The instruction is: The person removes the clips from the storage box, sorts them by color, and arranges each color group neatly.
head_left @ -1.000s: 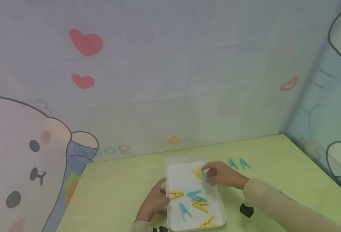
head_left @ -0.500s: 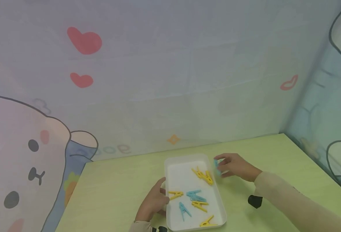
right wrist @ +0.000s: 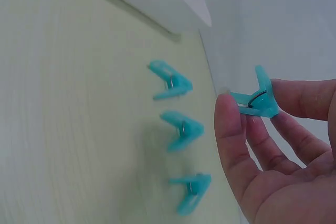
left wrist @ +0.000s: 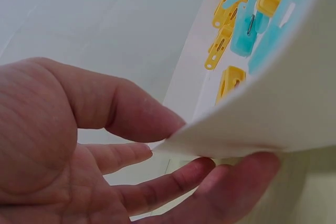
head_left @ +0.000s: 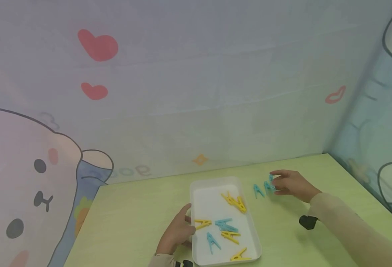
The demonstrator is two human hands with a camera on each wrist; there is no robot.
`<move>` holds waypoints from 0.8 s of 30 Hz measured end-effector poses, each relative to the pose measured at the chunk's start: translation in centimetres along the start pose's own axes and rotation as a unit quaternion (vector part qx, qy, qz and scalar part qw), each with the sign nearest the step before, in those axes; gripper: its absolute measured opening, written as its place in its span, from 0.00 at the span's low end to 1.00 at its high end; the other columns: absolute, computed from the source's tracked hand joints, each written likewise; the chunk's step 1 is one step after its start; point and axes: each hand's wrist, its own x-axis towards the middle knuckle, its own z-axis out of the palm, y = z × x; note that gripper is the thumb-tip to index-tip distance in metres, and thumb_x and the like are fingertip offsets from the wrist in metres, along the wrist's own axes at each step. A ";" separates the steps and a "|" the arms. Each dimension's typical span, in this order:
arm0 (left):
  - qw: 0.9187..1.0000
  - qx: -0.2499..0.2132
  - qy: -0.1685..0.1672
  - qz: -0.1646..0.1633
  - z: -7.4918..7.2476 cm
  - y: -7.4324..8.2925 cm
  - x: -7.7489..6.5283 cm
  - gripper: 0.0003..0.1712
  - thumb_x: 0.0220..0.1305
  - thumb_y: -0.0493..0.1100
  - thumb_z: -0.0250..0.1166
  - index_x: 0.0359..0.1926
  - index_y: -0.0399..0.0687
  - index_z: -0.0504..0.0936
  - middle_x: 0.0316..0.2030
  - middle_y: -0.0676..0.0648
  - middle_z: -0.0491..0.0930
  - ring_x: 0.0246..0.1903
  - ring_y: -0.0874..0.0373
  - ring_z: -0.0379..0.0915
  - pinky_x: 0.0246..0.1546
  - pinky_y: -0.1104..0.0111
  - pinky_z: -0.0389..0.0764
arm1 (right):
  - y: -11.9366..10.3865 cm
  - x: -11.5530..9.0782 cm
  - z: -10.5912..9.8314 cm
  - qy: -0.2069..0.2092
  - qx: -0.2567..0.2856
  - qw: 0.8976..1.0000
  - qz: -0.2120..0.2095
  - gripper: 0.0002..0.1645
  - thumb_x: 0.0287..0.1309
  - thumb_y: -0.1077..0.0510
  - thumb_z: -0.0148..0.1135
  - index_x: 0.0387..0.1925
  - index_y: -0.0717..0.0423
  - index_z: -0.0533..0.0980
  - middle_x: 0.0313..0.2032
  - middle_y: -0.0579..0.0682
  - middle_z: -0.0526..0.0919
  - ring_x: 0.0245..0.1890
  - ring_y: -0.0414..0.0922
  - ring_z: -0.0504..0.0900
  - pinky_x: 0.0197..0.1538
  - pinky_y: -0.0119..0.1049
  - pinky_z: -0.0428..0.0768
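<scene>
My left hand grips the left wall of a white tray; in the left wrist view its thumb lies at the rim and its fingers reach underneath. Yellow and light blue clothespins lie in the tray, among them a blue clothespin and a yellow clothespin. Right of the tray, my right hand pinches a blue clothespin between thumb and fingers, held above the table. Below it stand three blue clothespins in a row on the table, one nearest the tray; the head view shows only part of that row.
The pale green table runs back to a printed cloth backdrop. Another cloth hangs along the right side. A black wrist device shows below the right sleeve.
My right hand has moved from above the tray to the right, over the table, carrying the blue clothespin. A yellow clothespin it covered now shows. My left hand stays at the tray.
</scene>
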 end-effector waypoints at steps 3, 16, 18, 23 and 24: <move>1.000 0.012 0.003 0.001 0.0 0.0 0.0 0.52 0.46 0.24 0.56 0.76 0.39 0.52 0.52 0.30 0.70 0.35 0.45 0.78 0.23 0.55 0.86 | 0.5 0.1 -1.0 0.017 -0.013 1.000 0.010 0.38 0.68 0.58 0.56 0.72 0.70 0.55 0.59 0.70 0.69 0.56 0.58 0.76 0.53 0.45 0.82; 1.000 0.018 0.000 0.005 0.0 -0.1 0.1 0.53 0.45 0.25 0.56 0.76 0.38 0.51 0.52 0.32 0.71 0.37 0.45 0.77 0.27 0.56 0.86 | 1.8 0.1 -4.1 0.075 -0.105 0.991 0.044 0.37 0.68 0.55 0.56 0.70 0.71 0.58 0.64 0.74 0.66 0.60 0.67 0.72 0.54 0.52 0.81; 1.000 0.025 0.000 0.008 -0.1 -0.1 0.1 0.52 0.45 0.25 0.56 0.76 0.38 0.52 0.51 0.32 0.71 0.37 0.45 0.76 0.29 0.56 0.86 | 2.0 0.1 -4.4 0.088 -0.123 0.987 0.051 0.36 0.68 0.55 0.55 0.69 0.72 0.60 0.63 0.74 0.67 0.59 0.68 0.72 0.54 0.55 0.80; 0.999 0.046 0.004 0.013 -0.1 -0.1 0.2 0.52 0.46 0.25 0.57 0.76 0.37 0.53 0.51 0.32 0.72 0.39 0.45 0.76 0.31 0.56 0.85 | 2.3 0.1 -5.0 0.108 -0.162 0.979 0.054 0.35 0.67 0.55 0.54 0.67 0.74 0.61 0.58 0.75 0.71 0.53 0.66 0.77 0.50 0.55 0.81; 0.999 0.050 0.005 0.014 -0.1 -0.1 0.2 0.52 0.46 0.25 0.57 0.76 0.37 0.53 0.52 0.32 0.72 0.40 0.45 0.76 0.32 0.56 0.85 | 2.4 0.1 -5.1 0.110 -0.169 0.978 0.053 0.35 0.67 0.56 0.54 0.67 0.74 0.61 0.57 0.75 0.71 0.51 0.65 0.77 0.49 0.54 0.82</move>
